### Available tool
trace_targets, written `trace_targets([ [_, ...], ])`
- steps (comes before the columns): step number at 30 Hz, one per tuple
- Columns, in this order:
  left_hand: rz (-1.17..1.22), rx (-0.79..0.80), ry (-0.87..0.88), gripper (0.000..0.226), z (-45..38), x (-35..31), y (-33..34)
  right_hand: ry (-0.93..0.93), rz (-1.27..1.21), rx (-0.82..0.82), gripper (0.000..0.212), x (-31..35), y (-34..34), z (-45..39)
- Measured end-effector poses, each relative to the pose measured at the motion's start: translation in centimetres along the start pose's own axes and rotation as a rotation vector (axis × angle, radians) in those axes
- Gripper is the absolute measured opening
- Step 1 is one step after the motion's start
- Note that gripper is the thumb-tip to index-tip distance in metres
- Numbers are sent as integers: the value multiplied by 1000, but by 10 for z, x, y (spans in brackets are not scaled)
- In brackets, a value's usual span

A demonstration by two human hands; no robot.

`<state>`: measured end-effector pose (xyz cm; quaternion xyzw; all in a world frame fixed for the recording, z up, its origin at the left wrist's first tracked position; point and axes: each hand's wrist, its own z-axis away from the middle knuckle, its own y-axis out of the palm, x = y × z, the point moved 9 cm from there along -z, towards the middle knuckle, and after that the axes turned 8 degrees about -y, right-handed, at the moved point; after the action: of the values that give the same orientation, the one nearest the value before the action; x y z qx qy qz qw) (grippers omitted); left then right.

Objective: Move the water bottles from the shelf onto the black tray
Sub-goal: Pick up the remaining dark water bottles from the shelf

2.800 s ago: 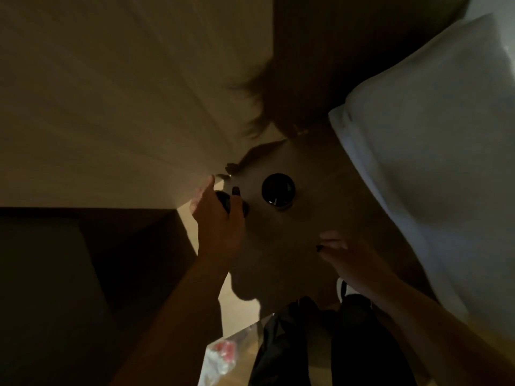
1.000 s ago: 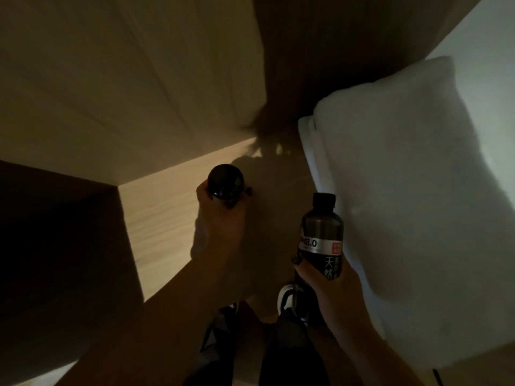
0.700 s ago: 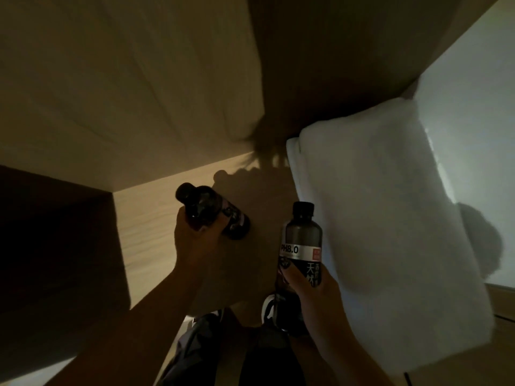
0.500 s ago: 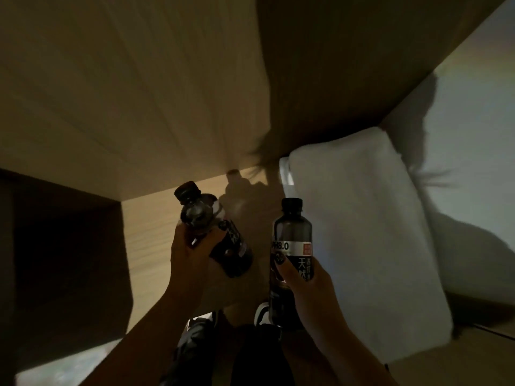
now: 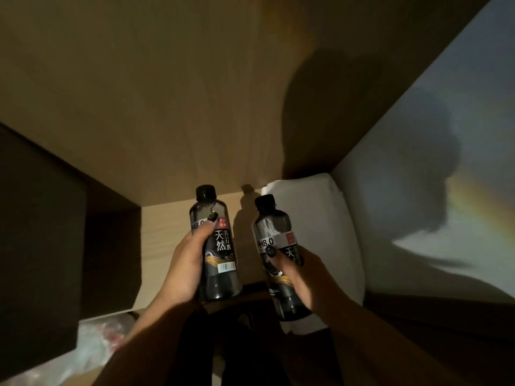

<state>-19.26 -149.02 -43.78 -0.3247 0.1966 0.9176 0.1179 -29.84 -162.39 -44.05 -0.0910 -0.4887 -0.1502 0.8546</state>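
Each grip clamps 1 of 2 dark, black-capped water bottles upright above the shelf [image 5: 172,227], left hand [image 5: 189,263] around the left bottle [image 5: 216,246], right hand [image 5: 301,277] around the right bottle [image 5: 274,240], beside white towels [image 5: 315,218].

Left hand [image 5: 186,263] and right hand [image 5: 302,277] raised side by side, fingers curled, both forearms reaching forward

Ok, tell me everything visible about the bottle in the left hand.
The left water bottle is dark translucent plastic with a black screw cap and a black label bearing white Chinese characters, a small red patch and a barcode. It stands roughly upright, lifted clear of the shelf, gripped round its middle by the left hand, thumb across the label.
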Motion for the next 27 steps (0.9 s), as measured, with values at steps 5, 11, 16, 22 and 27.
trace_targets([
  [5,-40,-84,26,21,43,-18,-19,-33,-12,52,39,26,9,18],
  [11,-53,-271,99,27,83,-34,-66,-43,68,170,52,42,47,5],
  [16,-21,-402,136,33,124,-37,-116,-79,127,276,57,56,102,11],
  [22,111,-508,165,40,174,-24,-174,-157,179,377,24,78,171,37],
  [27,223,-533,178,37,223,-11,-228,-150,212,425,27,80,240,69],
])
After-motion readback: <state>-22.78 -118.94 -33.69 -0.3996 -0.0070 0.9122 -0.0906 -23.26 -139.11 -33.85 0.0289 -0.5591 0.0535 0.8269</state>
